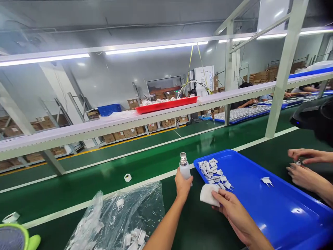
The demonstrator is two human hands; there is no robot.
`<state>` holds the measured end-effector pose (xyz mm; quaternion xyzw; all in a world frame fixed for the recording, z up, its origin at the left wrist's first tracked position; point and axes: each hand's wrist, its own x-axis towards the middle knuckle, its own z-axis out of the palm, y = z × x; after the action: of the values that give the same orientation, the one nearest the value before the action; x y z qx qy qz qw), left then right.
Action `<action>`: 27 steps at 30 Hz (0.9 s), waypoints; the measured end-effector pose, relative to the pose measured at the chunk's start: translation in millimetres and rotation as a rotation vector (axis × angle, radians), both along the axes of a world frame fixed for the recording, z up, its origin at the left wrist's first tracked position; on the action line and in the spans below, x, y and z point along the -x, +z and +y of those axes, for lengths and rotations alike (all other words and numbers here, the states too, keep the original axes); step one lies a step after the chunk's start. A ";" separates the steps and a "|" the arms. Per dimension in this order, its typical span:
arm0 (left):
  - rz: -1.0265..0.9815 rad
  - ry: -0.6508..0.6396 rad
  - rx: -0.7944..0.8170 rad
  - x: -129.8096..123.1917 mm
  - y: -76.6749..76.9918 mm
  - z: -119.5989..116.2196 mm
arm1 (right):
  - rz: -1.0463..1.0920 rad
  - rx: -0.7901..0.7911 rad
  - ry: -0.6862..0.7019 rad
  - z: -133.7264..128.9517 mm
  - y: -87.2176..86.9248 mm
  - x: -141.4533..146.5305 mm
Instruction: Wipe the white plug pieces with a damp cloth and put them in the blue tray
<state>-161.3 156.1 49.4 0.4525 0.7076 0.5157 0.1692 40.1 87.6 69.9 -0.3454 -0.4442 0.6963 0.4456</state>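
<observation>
Holds white pump bottle (185, 171) near-upright in left hand (183, 186) with fingers wrapped around its body — between clear plastic bag (145, 201) and blue tray (247, 201). Pinches white pad (208, 195) between thumb and fingers of right hand (230, 205) — near white plug parts (215, 179) clustered in tray.

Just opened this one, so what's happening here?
A person's left hand grips a white pump bottle with a metal top, while the right hand holds a folded-looking white pad. Beside them, a blue tray holds clustered white plug parts; a clear plastic bag with more lies left. Another person's hands work at the right.
</observation>
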 end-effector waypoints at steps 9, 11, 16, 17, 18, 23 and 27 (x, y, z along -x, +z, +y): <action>-0.431 -0.315 0.097 -19.7 55.8 -122.7 | -0.103 -0.251 0.256 -2.6 43.1 -14.0; -0.707 -0.472 0.232 -23.0 64.6 -143.8 | -0.132 -0.347 0.254 -9.6 52.0 -12.4; -1.265 -0.589 0.291 -24.8 77.3 -158.2 | -0.432 -0.833 0.222 -28.3 50.9 -15.4; -1.263 -0.539 0.241 -25.4 78.9 -158.8 | -0.469 -0.909 0.205 -30.7 47.4 -17.4; -1.246 -0.498 0.195 -26.3 80.1 -159.5 | -0.481 -0.947 0.186 -32.6 43.7 -19.7; -1.104 -0.470 0.046 -32.7 78.6 -163.2 | -0.442 -0.793 0.104 -38.1 28.0 -27.3; -1.046 -0.453 -0.026 -38.1 72.9 -161.1 | -0.121 -0.183 -0.038 -44.3 15.1 -19.4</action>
<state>-123.2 -5.0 122.3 0.2792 0.4084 0.6309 0.5977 59.5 43.2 85.1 -0.3529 -0.5253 0.6222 0.4608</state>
